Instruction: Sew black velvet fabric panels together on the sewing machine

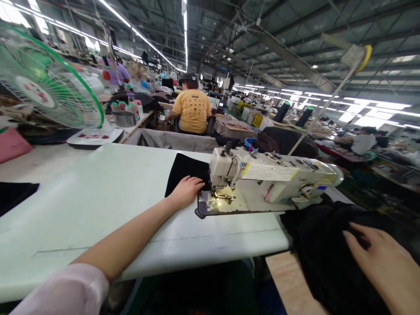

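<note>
My left hand lies flat on a black fabric piece on the pale green sewing table, just left of the needle end of a white sewing machine; its fingers are stretched out toward the presser foot. My right hand rests at the lower right on a heap of black fabric. Its fingers are extended and pressed into the cloth; whether they grip it I cannot make out.
A green desk fan stands at the table's far left. Another black cloth lies at the left edge. A person in a yellow shirt sits ahead, back turned. A wooden surface lies under the fabric heap.
</note>
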Demonstrator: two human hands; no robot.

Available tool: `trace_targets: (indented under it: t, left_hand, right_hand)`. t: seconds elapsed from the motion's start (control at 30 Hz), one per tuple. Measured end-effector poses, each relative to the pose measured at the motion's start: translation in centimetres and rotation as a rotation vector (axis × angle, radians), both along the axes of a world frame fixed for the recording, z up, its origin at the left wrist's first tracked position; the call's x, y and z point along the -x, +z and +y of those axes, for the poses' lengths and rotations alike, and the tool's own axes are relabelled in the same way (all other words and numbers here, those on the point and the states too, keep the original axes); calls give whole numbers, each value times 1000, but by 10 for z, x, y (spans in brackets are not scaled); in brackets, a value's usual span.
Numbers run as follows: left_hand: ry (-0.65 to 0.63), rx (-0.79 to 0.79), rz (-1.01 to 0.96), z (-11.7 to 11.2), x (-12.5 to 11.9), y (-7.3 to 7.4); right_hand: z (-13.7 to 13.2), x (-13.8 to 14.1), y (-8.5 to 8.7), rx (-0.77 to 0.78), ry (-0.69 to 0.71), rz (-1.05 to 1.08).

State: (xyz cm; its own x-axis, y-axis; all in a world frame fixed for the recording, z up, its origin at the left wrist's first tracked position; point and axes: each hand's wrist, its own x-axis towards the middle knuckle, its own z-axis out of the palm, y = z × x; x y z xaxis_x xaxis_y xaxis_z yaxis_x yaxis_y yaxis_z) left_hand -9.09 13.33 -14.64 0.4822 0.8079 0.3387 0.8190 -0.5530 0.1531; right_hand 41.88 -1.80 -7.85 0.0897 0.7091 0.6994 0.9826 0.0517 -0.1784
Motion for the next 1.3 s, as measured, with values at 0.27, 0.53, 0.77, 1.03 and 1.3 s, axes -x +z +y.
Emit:
trace_targets:
  t: [0.27,0.53,0.77,1.03,1.3]
  left_hand:
    - [166,3,26,-31,-2,-8]
    - [349,36,85,-33,24,8]
    - [-186,-230,-193,-56,-27,28]
    - [-550,-71,-546,-146,-120,88]
    - [-204,-16,-864,-147,-94,138]
  right_hand:
    - [7,-53,-41,306,72,40]
    - [-23,-16,38,68,-147,745]
    - [-23,54,70,239,99,903]
    - [-23,175,50,928,730,1259]
    - [-42,205,60,743,887,1497]
